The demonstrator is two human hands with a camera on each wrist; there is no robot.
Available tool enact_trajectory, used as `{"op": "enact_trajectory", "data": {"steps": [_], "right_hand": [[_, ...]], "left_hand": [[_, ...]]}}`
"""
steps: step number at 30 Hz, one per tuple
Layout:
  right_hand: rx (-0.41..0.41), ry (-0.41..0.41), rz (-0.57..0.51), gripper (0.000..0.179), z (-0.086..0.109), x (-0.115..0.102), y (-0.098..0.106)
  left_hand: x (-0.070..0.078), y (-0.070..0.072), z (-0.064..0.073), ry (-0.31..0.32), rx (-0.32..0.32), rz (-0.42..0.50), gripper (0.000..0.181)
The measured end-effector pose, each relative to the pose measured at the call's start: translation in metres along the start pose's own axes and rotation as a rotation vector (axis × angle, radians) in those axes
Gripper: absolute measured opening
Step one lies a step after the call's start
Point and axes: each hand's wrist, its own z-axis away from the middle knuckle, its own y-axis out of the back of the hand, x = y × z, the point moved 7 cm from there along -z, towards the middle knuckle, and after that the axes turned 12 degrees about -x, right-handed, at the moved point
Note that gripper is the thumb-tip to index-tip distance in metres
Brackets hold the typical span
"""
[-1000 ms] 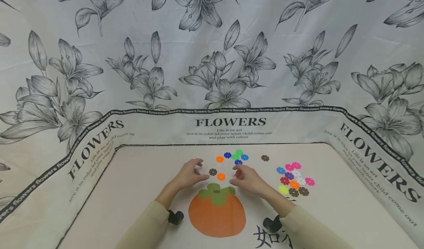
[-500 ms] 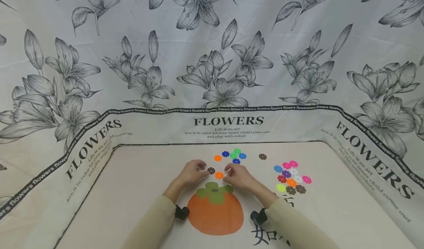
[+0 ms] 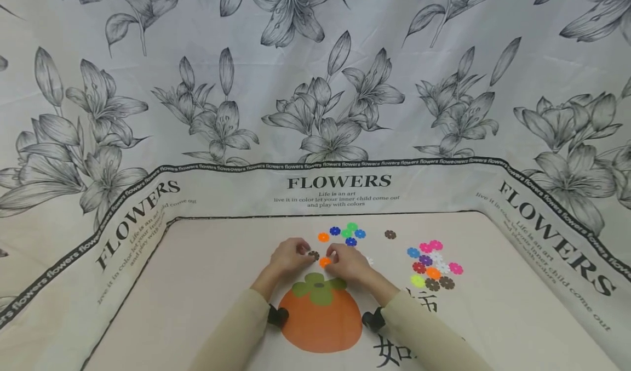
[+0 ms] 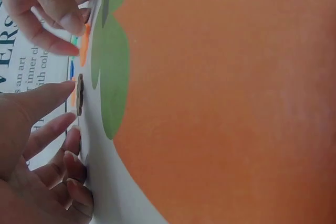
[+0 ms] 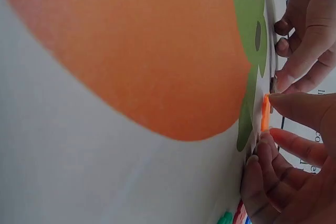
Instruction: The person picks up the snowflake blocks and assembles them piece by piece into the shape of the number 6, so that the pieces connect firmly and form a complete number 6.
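In the head view both hands meet just above the printed persimmon. My left hand (image 3: 290, 256) holds a brown snowflake disc (image 3: 314, 256) at its edge, thumb and forefinger at the rim. In the left wrist view that brown disc (image 4: 80, 95) shows nearly edge-on. My right hand (image 3: 346, 258) pinches an orange snowflake disc (image 3: 324, 262) between thumb and forefinger. The right wrist view shows this orange disc (image 5: 265, 113) between the fingertips, close beside the left thumb. The two discs are near each other, low over the cloth. The other fingers of both hands are bent.
Behind the hands lie several loose discs, among them an orange one (image 3: 323, 237), a green one (image 3: 352, 227) and a lone brown one (image 3: 390, 234). A mixed cluster with a yellow disc (image 3: 417, 280) lies at right. Flower-printed cloth walls (image 3: 340, 190) enclose the table.
Both hands have moved inward, the right hand leftward onto the orange disc and the left hand's fingers onto the brown disc. A white disc now shows beside the right hand.
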Motion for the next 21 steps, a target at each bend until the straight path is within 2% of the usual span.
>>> {"op": "enact_trajectory", "data": {"steps": [6, 14, 18, 21], "right_hand": [[-0.010, 0.000, 0.059, 0.023, -0.0049, -0.0032, -0.0021], [-0.010, -0.027, 0.016, 0.025, -0.0027, 0.0010, 0.0002], [-0.009, 0.001, -0.026, 0.022, -0.0007, -0.0004, 0.0015], [-0.002, 0.050, -0.048, 0.016, 0.0015, -0.0028, 0.0032]], "left_hand": [[-0.0002, -0.0004, 0.0006, 0.052, 0.007, 0.004, 0.028], [0.0044, -0.0003, 0.0023, 0.081, 0.024, 0.016, 0.026], [0.0054, -0.0008, 0.0038, 0.095, 0.027, 0.036, 0.024], [0.0053, -0.0013, 0.0044, 0.107, 0.031, 0.056, 0.023]]}}
